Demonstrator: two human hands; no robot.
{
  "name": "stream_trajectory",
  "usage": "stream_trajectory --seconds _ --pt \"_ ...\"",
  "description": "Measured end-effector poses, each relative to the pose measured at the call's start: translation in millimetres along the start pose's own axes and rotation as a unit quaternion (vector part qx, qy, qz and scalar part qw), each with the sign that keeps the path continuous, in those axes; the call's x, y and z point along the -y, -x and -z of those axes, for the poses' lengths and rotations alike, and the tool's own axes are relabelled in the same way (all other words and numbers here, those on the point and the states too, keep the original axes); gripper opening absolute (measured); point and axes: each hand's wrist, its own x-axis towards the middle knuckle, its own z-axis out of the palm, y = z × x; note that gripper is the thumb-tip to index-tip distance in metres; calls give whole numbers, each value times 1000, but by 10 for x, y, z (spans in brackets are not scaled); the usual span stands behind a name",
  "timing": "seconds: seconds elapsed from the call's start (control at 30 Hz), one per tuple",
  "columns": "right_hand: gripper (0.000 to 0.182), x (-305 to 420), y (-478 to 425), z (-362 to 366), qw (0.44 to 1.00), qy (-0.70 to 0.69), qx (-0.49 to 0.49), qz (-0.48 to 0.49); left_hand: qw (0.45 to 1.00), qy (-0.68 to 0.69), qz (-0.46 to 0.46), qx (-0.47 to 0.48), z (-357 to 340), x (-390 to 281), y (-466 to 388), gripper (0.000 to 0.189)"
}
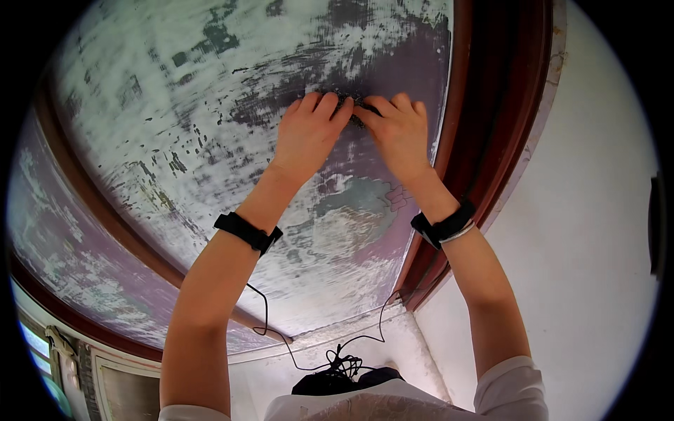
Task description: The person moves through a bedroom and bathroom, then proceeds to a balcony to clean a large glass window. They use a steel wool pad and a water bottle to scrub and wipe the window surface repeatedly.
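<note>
Both hands are raised against a framed panel (295, 210) with patchy white residue over purple and dark areas. My left hand (310, 131) has its fingers on a dark, wiry scouring pad (357, 98), which looks like steel wool. From the other side, my right hand (397, 134) pinches the same pad, the thumbs nearly meeting over it. The pad lies against the panel's surface, partly covered by the fingers. Below the hands, a grey-green patch and a pink flower drawing (397, 198) show on the panel.
A dark red-brown frame (495, 100) borders the panel on the right, beside a white wall (584, 184). On the left, a brown strip (121, 226) divides off another purple panel (68, 247). Black cables (345, 363) hang near my body, and black straps (247, 231) circle both forearms.
</note>
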Motion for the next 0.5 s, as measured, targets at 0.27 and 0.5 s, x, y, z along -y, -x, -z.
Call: stream_trajectory --seconds 0.27,0.5 --pt "27 -223 -65 -91 994 -95 45 3 1000 3 30 5 -32 -128 -130 35" --pt "37 13 947 -320 970 -236 28 -52 995 56 -41 71 -240 -431 421 38"
